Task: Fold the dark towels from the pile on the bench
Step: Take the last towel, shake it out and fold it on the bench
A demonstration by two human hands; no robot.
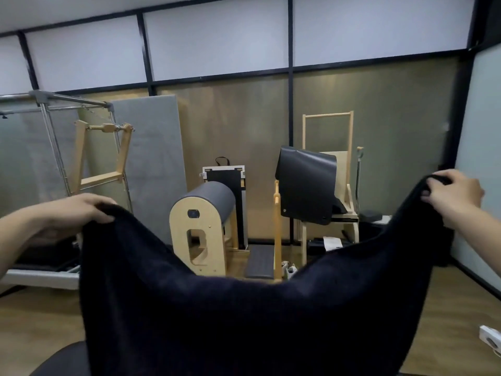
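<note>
Two hands up, one dark towel (230, 308) stretched between them in mid-air, near.

Head view: left hand (78, 210) curled over left top corner; right hand (452, 195) gripping right top corner, higher. Top edge sags deep mid-span, so cloth looks soft, limp, thickish, probably light, not slippery. Corners are best hold. Wooden floor (40, 321) open both sides; padded barrel (206, 213) far, well apart.

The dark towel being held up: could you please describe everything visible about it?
The dark towel is near-black, soft napped cloth like terry, spread wide and hanging. Its top edge sags in a deep curve between two raised corners. The left hand grips one, the right hand the other. Its lower part runs out of view.
</note>
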